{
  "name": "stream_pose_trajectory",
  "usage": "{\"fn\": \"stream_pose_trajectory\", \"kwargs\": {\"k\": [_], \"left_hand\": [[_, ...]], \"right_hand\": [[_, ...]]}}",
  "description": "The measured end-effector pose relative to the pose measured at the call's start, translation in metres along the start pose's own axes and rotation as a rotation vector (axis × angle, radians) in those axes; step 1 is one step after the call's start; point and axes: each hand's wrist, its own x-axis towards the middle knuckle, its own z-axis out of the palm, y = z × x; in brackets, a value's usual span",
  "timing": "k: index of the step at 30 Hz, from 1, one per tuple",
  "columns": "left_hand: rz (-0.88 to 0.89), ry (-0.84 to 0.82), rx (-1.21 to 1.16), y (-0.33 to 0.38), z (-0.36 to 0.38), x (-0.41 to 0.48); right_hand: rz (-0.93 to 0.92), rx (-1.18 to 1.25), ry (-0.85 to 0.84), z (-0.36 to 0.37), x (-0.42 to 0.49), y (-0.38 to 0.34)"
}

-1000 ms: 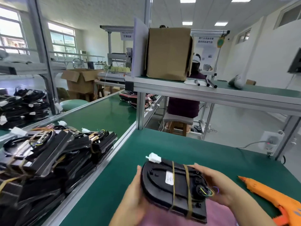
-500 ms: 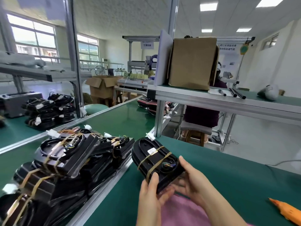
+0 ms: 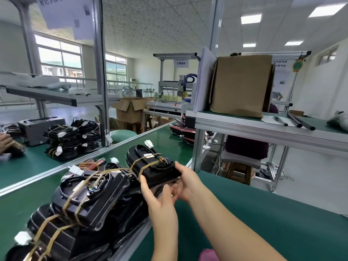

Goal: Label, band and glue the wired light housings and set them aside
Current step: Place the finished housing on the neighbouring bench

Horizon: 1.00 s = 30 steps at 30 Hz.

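A black light housing with two tan rubber bands, a white label, coloured wires and a white connector is held over the far end of the pile of banded housings. My left hand grips its near edge from below and my right hand holds its right end. The pile lies on the green conveyor strip to my left, each housing banded and wired. Whether the held housing touches the pile is hidden.
An aluminium rail divides the conveyor from my green bench. A cardboard box stands on the raised shelf ahead. More banded housings sit on the far bench, beside another person's hand. A pink cloth lies near me.
Both hands carried the banded housing from above the bench in front of me leftward and away, over the rail to the pile. My view swung left; the orange glue gun left the frame.
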Motion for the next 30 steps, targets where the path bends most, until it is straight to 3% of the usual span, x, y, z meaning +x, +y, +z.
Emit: {"fn": "stream_pose_trajectory", "kwargs": {"k": [9, 12, 18, 22, 30], "left_hand": [[0.013, 0.006, 0.17, -0.005, -0.006, 0.047], [0.02, -0.002, 0.215, -0.009, -0.005, 0.055], [-0.041, -0.044, 0.313, -0.015, -0.003, 0.052], [-0.092, -0.084, 0.422, -0.019, 0.0, 0.053], [-0.132, -0.123, 0.449, -0.024, -0.005, 0.055]], "right_hand": [[0.042, -0.277, -0.067, 0.032, 0.044, -0.012], [0.002, -0.618, 0.022, 0.028, 0.052, -0.016], [-0.348, -1.34, 0.112, 0.02, 0.075, -0.025], [-0.286, -1.333, 0.087, 0.023, 0.08, -0.022], [-0.287, -0.788, 0.039, 0.024, 0.083, 0.004]]}}
